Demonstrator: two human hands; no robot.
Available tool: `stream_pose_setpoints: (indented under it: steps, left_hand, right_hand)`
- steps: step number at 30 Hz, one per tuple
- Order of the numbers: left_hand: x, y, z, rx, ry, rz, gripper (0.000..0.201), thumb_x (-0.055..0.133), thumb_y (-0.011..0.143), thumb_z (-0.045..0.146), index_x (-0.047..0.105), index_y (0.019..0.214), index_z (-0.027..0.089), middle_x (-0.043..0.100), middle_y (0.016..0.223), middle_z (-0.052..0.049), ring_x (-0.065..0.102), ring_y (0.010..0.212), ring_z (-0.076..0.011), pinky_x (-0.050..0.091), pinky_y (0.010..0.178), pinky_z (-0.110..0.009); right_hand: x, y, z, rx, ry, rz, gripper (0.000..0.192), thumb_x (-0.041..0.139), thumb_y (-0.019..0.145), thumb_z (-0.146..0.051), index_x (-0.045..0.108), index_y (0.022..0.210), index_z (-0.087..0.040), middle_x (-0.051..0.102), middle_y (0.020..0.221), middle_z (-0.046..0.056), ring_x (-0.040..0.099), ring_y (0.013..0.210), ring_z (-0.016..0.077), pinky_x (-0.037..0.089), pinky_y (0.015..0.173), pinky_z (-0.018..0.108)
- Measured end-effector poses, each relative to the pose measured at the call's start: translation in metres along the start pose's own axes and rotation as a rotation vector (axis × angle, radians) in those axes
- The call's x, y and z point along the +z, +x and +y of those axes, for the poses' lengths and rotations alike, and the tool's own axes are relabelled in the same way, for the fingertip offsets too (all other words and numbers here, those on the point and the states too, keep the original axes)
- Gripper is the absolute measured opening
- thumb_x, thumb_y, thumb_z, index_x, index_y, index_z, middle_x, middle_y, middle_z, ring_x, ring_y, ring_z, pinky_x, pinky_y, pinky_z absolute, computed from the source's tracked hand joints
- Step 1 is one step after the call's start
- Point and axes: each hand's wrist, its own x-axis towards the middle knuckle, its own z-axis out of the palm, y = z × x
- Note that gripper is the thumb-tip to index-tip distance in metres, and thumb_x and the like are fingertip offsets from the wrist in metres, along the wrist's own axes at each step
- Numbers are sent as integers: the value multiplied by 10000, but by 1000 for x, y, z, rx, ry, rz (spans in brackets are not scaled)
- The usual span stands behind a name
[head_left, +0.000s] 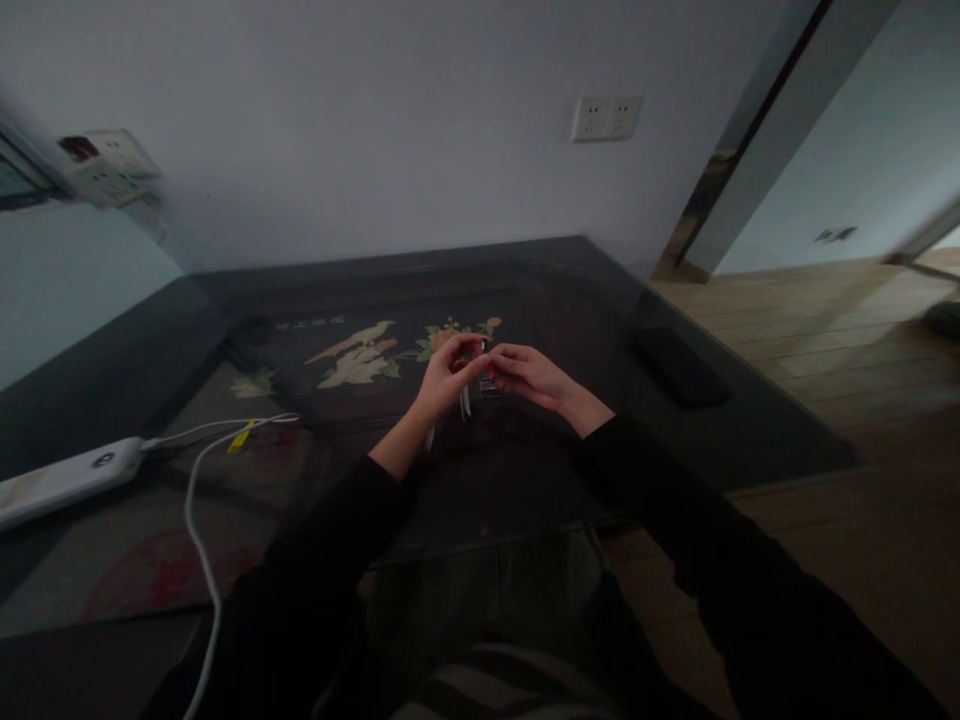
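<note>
Both hands are raised together above the dark glass-topped table with the bird inlay (225,330). A small metallic object with pale strips hanging below it (484,380) is pinched between the fingertips of the left hand (448,378) and the right hand (529,375), over the inlay's right end. Both black-sleeved forearms are angled inward.
</note>
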Motion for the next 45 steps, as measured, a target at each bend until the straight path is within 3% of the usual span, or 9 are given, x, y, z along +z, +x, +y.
stream_pose_setpoints:
  steps: [8,10,15,17,20,27,35,41,45]
  left_hand:
    - [-36,-6,-12,-88,73,129,323,701,774,319,623,1046,162,682,960,-63,643,875,-167,501,774,-291]
    - [-45,-9,-17,-120,85,169,316,699,766,332,616,1013,152,667,848,-34,636,781,-152,496,736,-285]
    - [-54,-16,-18,-121,113,245,279,668,785,337,596,982,153,637,727,-2,611,672,-140,475,650,-263]
    - [-52,-18,-16,-85,154,228,273,666,790,328,597,988,155,646,753,-10,609,675,-138,472,639,-258]
    - [-47,-20,-18,-72,169,182,308,683,777,328,591,1012,151,636,751,-4,612,684,-140,468,640,-258]
    - [-48,-17,-32,-96,207,171,364,688,770,376,601,1030,137,620,731,3,577,655,-138,458,647,-269]
    - [-49,-14,-34,-126,136,199,352,679,784,368,609,1041,138,620,717,9,575,619,-131,448,606,-256]
    - [-47,-14,-34,-154,123,207,338,686,787,361,626,1036,141,622,688,13,580,611,-138,448,599,-257]
    - [-45,-16,-29,-151,88,192,329,683,790,354,624,1035,143,597,668,23,568,597,-129,441,589,-250]
  right_hand:
    - [-1,14,1,-40,-588,193,177,613,893,-295,648,804,-146,594,646,-13,532,567,108,415,579,243]
    - [11,18,-1,-46,-819,191,154,593,910,-243,651,812,-139,624,664,3,579,617,122,431,617,246]
    - [61,25,2,98,-1430,243,196,596,923,-307,658,1047,-168,736,1005,119,702,895,252,501,732,326]
    - [78,27,7,122,-1572,227,304,558,944,-295,588,1204,-141,729,1068,163,711,946,287,523,749,354]
    - [91,34,16,205,-1660,256,300,359,1004,-170,579,1202,-124,735,1040,179,712,999,292,538,777,373]
    - [88,39,24,243,-1752,282,316,307,1005,-132,563,1190,-109,734,1034,196,727,976,283,544,771,367]
    - [77,39,16,198,-1686,314,302,462,947,-180,492,1245,-142,737,1007,177,729,919,284,508,740,350]
    - [45,34,6,25,-1335,412,133,560,846,-222,505,967,-218,682,846,46,673,775,218,433,658,288]
    - [16,25,6,-135,-946,427,231,614,716,-195,444,868,-231,575,729,-33,587,654,156,431,647,274]
